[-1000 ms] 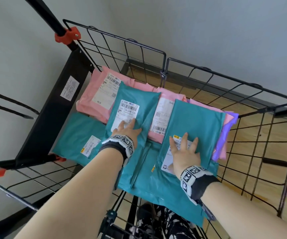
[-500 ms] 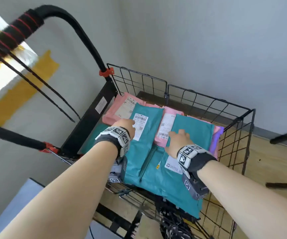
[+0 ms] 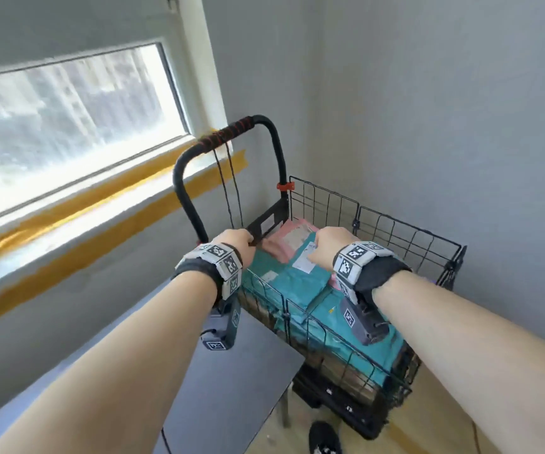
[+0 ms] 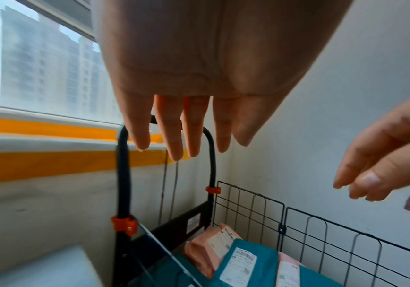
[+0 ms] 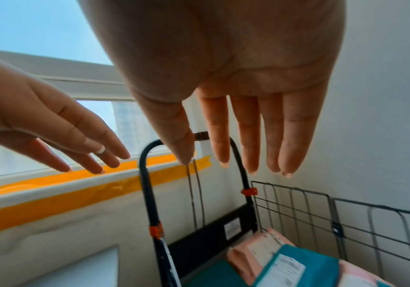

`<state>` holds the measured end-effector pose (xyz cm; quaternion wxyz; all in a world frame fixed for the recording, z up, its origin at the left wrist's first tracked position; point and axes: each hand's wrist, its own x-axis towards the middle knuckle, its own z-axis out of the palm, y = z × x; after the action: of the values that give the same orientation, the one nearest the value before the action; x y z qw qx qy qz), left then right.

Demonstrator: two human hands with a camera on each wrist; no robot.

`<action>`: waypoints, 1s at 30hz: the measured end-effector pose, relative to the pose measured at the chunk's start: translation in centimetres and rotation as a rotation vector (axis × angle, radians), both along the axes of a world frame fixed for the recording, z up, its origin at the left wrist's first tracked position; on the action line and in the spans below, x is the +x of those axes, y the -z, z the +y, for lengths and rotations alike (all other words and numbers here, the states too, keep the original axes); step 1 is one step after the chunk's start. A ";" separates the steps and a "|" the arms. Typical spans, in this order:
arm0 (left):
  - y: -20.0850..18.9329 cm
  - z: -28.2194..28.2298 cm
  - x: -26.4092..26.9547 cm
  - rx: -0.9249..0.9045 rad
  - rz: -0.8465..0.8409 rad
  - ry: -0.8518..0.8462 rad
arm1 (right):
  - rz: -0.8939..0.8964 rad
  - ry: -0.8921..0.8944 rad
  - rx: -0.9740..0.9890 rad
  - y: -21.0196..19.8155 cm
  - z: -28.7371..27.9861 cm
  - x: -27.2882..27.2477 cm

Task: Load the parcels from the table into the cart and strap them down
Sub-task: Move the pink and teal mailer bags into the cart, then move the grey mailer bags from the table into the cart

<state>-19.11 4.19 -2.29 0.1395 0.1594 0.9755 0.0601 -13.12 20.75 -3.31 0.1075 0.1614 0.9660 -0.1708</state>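
Observation:
Several teal parcels and pink parcels lie flat in the black wire cart. Its tall black handle has red and black cord wound round the top bar, and two thin black cords hang down from it. My left hand hovers above the cart's handle end, fingers straight and spread, holding nothing. My right hand is level with it over the parcels, also flat and empty. Both hands point toward the handle without touching it.
A grey table stands against the cart's near left side. A window with orange tape under its sill is on the left wall. The cart sits in a room corner, grey walls behind and right. A black shoe is on the floor.
Both hands have lifted off the teal parcels they were pressing and risen toward the handle. The head view has pulled back and up, showing the whole cart.

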 end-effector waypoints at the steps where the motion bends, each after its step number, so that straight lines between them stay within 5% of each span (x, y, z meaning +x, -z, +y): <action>1: -0.6 -1.5 0.8 -0.003 0.007 -0.031 | 0.010 -0.039 -0.006 -1.2 -1.5 0.3; 13: -5.6 -19.5 9.9 0.106 0.115 -0.566 | 0.098 -0.541 -0.007 -6.5 -18.9 -0.4; 30: 0.4 -38.6 28.7 0.105 0.014 -1.227 | -0.014 -1.058 -0.096 -1.5 -40.8 7.1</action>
<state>9.54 -34.41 -2.68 0.0648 -0.4240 0.8859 0.1765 -6.05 -20.07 -1.82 0.1925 -0.3519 0.9058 -0.1363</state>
